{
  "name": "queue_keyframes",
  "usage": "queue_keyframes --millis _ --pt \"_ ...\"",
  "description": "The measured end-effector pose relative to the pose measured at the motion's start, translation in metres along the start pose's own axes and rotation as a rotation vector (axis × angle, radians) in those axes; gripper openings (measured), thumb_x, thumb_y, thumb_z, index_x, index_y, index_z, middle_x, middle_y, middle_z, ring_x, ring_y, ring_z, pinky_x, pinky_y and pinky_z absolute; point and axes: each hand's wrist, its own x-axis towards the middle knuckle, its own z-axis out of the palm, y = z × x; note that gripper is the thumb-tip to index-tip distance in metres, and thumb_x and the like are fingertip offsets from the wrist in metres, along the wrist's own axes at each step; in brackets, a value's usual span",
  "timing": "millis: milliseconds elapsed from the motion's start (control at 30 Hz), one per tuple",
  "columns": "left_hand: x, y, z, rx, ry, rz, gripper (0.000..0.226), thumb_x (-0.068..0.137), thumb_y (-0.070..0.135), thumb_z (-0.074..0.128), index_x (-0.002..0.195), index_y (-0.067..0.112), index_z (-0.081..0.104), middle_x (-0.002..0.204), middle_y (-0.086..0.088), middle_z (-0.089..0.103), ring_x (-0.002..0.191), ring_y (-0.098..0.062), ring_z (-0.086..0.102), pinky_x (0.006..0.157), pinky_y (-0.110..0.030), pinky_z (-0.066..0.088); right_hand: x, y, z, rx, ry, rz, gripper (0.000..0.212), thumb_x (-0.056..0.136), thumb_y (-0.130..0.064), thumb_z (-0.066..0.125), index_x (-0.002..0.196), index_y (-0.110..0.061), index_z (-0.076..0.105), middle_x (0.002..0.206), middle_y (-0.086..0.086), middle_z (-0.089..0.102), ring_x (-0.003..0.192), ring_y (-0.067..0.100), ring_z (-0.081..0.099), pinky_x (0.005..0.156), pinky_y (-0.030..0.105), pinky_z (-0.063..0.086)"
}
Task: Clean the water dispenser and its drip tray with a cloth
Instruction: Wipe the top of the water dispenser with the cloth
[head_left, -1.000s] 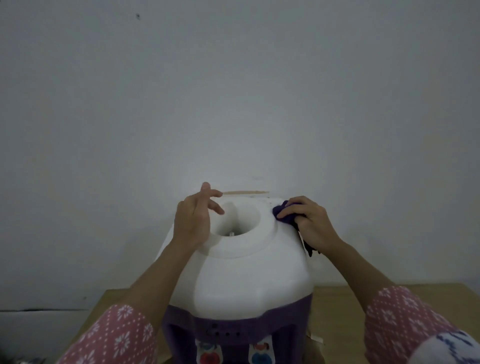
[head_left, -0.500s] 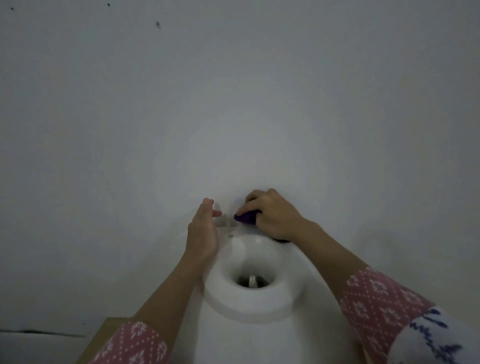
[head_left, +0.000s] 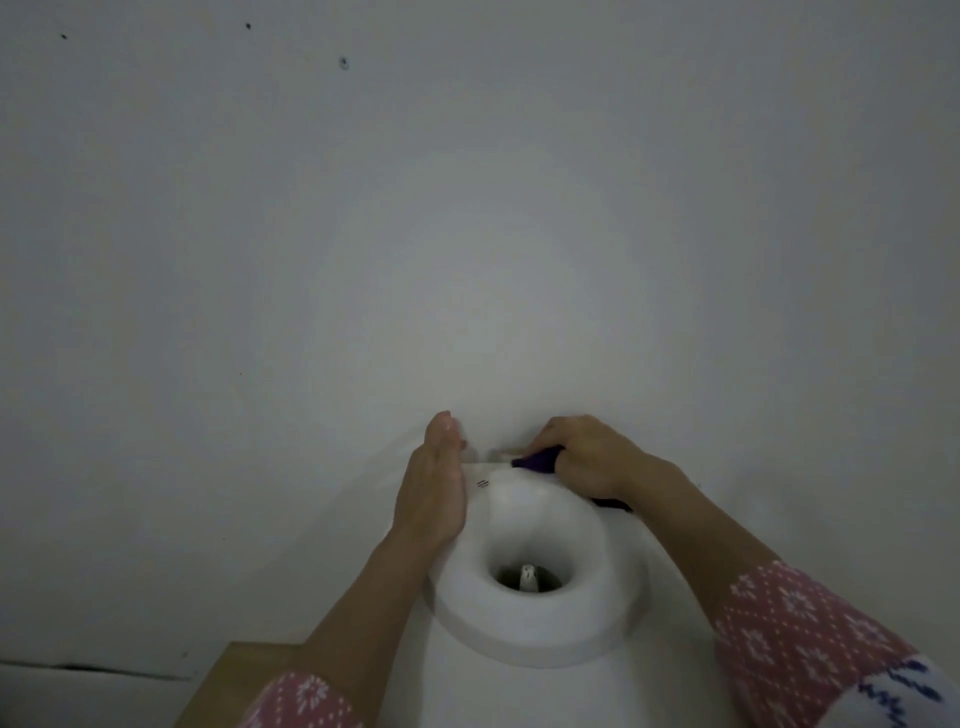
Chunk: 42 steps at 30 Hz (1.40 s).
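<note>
Cloth (head_left: 535, 460) sits bunched inside right hand (head_left: 587, 457) grip, seemingly at dispenser (head_left: 540, 618) rear; left hand (head_left: 431, 499) flat.

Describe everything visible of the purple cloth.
The purple cloth is dark, soft-looking fabric, bunched in the right hand, whose fingers curl around it. One end pokes out toward the left hand; another bit shows below the wrist. It is pressed on the back top of the white water dispenser, near the wall. Most of it is hidden.
</note>
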Motion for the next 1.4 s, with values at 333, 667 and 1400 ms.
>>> queue_keyframes --millis 333,667,1400 --pt "-0.004 0.005 -0.002 -0.071 0.076 0.018 0.033 0.099 0.040 0.014 0.079 0.041 0.040 0.090 0.016 0.054 0.084 0.007 0.044 0.084 -0.027 0.027 -0.005 -0.002 -0.030 0.045 0.062 0.055 0.048 0.071 0.006 0.039 0.094 -0.022 0.070 0.112 0.003 0.063 0.102 0.021 0.053 0.091 0.032 0.045" --pt "0.001 0.000 -0.001 -0.158 0.074 -0.038 0.034 0.097 0.048 0.017 0.079 0.047 0.046 0.097 0.015 0.058 0.096 -0.008 0.049 0.086 -0.029 0.030 0.025 -0.026 0.016 -0.057 -0.030 -0.111 0.051 0.083 0.004 0.037 0.108 -0.028 0.068 0.118 0.000 0.056 0.112 0.024 0.046 0.096 0.040 0.042" --pt "-0.015 0.010 -0.002 0.151 -0.209 0.329 0.051 0.087 0.052 0.019 0.125 0.037 0.048 0.097 0.020 0.067 0.096 -0.015 0.059 0.080 -0.008 0.038 -0.074 0.047 -0.013 0.215 0.486 0.206 0.034 0.087 -0.005 0.048 0.108 -0.021 0.068 0.113 0.005 0.060 0.104 0.020 0.052 0.085 0.020 0.034"
